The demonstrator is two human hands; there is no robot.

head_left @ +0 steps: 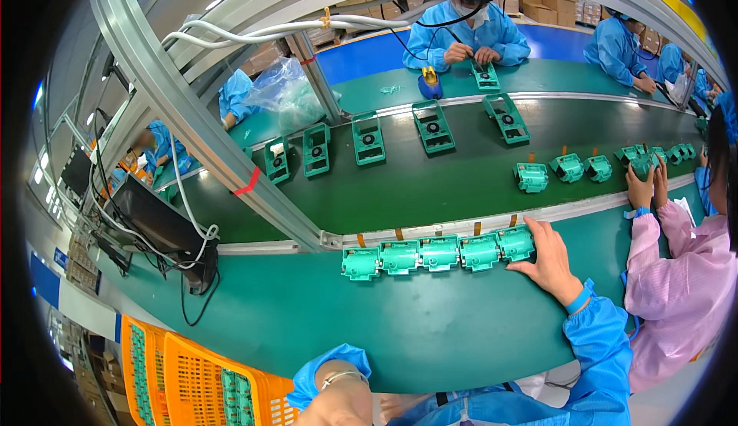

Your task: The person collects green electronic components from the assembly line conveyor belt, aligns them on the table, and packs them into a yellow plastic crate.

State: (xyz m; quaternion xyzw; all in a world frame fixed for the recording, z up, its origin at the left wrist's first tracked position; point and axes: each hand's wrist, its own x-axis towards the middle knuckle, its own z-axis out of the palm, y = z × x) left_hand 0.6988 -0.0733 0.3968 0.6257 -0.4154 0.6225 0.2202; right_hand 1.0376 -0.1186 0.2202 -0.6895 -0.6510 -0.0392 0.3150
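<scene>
A row of several green plastic housings (439, 253) lies side by side on the near green bench, along the metal rail. My right hand (551, 261) is at the row's right end. Its thumb and fingers straddle the last green plastic housing (515, 244), thumb on the near edge and fingers on the far edge. Each housing in the row has an orange-brown tab sticking up behind it. Low at the bottom edge is my left hand (338, 404), with a bracelet at its wrist. The frame cuts off its fingers.
Green frames with round black parts (369, 139) and more housings (569, 167) lie on the dark green belt. Orange crates (192, 380) stand lower left. A metal post (207, 126) and a black monitor (157, 222) rise at left. A co-worker in pink (676, 272) handles housings at right.
</scene>
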